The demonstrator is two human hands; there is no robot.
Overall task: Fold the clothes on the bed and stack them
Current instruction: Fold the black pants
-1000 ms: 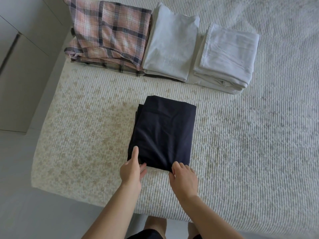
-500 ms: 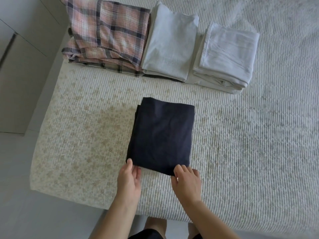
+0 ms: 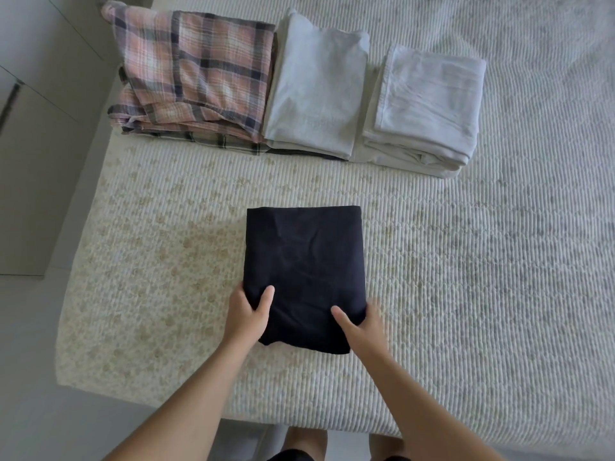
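A folded black garment (image 3: 304,261) lies on the bed (image 3: 466,277) near its front edge. My left hand (image 3: 248,316) grips its near left side, thumb on top and fingers under the fabric. My right hand (image 3: 364,327) grips the near right corner the same way, its fingers blurred. Along the back lie three folded stacks: a pink plaid stack (image 3: 196,81) on the left, a pale grey garment (image 3: 316,91) in the middle, and a white stack (image 3: 429,108) on the right.
The bed's left edge and front edge border a pale floor (image 3: 30,361). White cabinet doors (image 3: 40,128) stand to the left. My knees show below the front edge.
Both hands have moved from the garment's near edge onto its sides and now hold it. The garment sits squarer, and its near edge is lifted slightly.
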